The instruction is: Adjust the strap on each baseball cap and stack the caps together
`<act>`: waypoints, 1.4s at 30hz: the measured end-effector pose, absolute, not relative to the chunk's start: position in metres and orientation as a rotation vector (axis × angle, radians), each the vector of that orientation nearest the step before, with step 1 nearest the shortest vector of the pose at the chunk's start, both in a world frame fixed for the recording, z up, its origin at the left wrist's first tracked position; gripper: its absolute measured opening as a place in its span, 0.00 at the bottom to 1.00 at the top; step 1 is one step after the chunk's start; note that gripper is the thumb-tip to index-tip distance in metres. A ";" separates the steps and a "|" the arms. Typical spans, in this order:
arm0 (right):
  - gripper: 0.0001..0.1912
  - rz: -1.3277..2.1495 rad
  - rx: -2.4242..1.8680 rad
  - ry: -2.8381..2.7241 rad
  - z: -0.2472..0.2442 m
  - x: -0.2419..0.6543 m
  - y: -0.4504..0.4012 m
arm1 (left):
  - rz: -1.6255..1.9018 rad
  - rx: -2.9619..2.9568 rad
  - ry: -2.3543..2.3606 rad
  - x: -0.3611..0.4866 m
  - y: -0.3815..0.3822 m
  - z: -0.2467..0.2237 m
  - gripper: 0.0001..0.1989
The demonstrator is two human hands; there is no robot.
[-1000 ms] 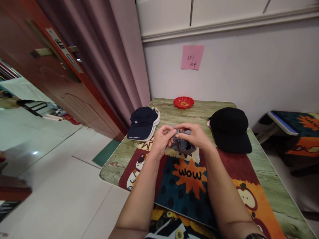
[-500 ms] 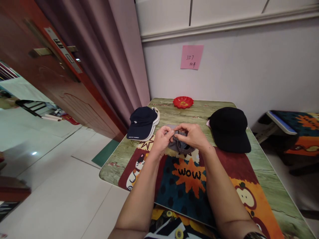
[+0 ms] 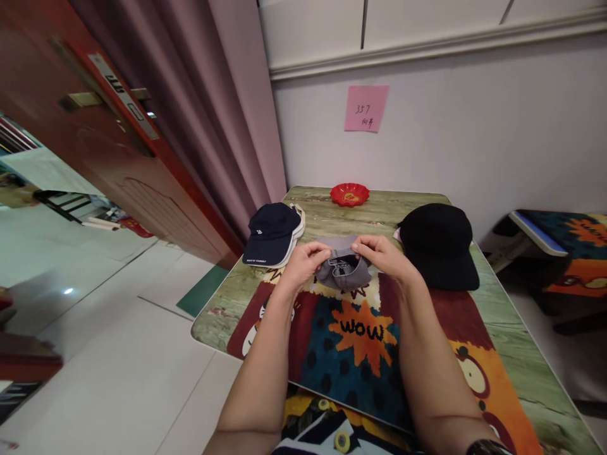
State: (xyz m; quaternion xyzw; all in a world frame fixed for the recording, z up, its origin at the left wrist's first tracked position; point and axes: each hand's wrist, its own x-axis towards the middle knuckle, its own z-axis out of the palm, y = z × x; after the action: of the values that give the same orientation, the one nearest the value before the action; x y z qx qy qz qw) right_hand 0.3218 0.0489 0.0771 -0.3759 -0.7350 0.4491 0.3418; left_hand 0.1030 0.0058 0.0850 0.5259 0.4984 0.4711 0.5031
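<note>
I see the gray cap over the mat, around the middle of the bench. The fingers of my left hand pinch it on one side; those of my right hand grip it on the other. The navy cap lies to the left, the black cap right, the red dish near the far edge.

Apparently a home: left of the wood-grain table are a panelled door, mauve curtain and pale floor tiles.
</note>
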 end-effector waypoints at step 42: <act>0.19 1.440 -0.735 -1.070 0.073 0.319 0.046 | 1.470 0.745 0.750 0.089 0.007 0.088 0.27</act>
State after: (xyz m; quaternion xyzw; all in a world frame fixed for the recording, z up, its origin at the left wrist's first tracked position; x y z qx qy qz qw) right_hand 0.3192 0.0461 0.0730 -0.3126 -0.4551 0.6124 0.5659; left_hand 0.0893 0.0070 0.0877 0.3236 0.3258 0.6386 0.6175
